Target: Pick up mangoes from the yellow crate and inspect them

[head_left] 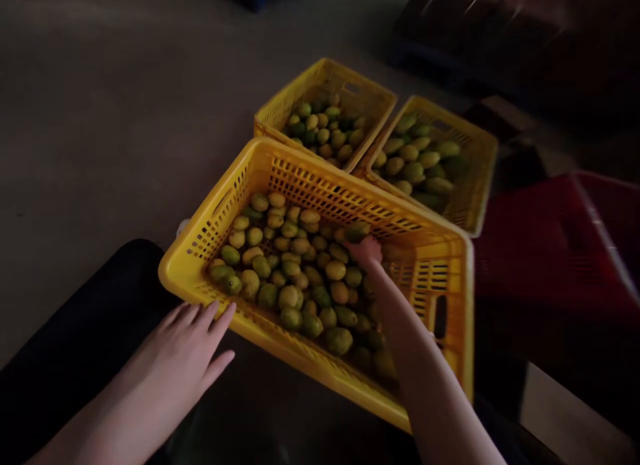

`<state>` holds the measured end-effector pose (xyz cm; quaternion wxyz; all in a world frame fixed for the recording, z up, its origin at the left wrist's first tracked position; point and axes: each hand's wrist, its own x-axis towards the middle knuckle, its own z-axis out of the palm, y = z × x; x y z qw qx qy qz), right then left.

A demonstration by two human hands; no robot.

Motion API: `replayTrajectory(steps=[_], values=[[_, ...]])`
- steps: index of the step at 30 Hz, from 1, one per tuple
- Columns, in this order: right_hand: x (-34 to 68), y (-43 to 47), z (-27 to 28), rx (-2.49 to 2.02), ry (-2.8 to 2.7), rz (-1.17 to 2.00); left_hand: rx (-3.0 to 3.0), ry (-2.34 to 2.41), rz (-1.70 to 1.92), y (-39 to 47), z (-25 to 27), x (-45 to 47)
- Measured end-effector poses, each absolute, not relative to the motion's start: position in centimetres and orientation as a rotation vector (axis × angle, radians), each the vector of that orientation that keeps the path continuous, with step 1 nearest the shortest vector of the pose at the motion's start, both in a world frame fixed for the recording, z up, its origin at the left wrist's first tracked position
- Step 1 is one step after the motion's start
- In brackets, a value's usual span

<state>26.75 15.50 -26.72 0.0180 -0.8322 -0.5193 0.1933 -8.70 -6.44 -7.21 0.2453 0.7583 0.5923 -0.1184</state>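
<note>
Dim shot, some blur. Near crate [320, 368], yellow, sits in front of the person, tilted in view, with a loose layer of green and yellow fruit [287, 296] over its base, thinner toward the right end. Right hand [367, 250] is inside, by the far wall, fingers at a green fruit [358, 232] that lies on or just above the layer. Fingertips are hidden and dark; can't tell whether they pinch that fruit or only touch it. Left hand [186, 338] is flat, palm down, fingers slightly spread, thumb well out, tips at the near rim; can't tell if they press on it. It holds nothing. Two more yellow crates with fruit stand just beyond: left crate [280, 122] and right crate [477, 178]. Red crate [530, 245] off to the right. Handling, my judgement: take one fruit at a time, thumb and fingers round its middle, so neighbours don't roll. Firm but light, since skins probably bruise. Raise it clear of the layer before moving sideways; keep the forearm off the fruit on the near side. Left palm set on the rim would likely steady the crate. Poor light, so turning each fruit to check its colour seems wise.
</note>
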Motion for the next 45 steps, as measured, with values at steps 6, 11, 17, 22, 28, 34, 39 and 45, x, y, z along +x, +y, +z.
replayTrajectory(steps=[6,11,17,22,28,34,39,45], values=[[26.2,16.3,-31.2,-2.705,-1.272,0.356,2.193,1.628,-0.333,-6.7,-8.3,-9.8],[25.6,15.8,-32.0,-2.670,-1.310,0.216,2.220,1.565,-0.338,-7.3,-9.0,-9.3],[25.0,15.9,-32.2,-2.624,-1.478,0.149,2.317,1.526,-0.331,-7.3,-9.3,-9.1],[25.2,16.2,-32.3,-2.658,-1.420,0.166,2.329,1.495,-0.397,-6.7,-9.3,-8.8],[25.7,16.4,-31.9,-2.645,-1.537,0.182,2.223,1.433,-0.526,-5.7,-8.3,-7.2],[24.8,14.9,-31.5,-2.547,-1.553,0.139,2.156,1.450,-0.458,-5.2,-8.0,-7.9],[23.1,12.5,-29.7,-2.201,-1.773,0.146,2.084,1.547,-0.370,-3.8,-7.5,-9.0],[21.2,6.3,-20.0,-1.671,-2.015,0.362,1.643,1.722,0.245,-0.9,-7.5,-8.0]])
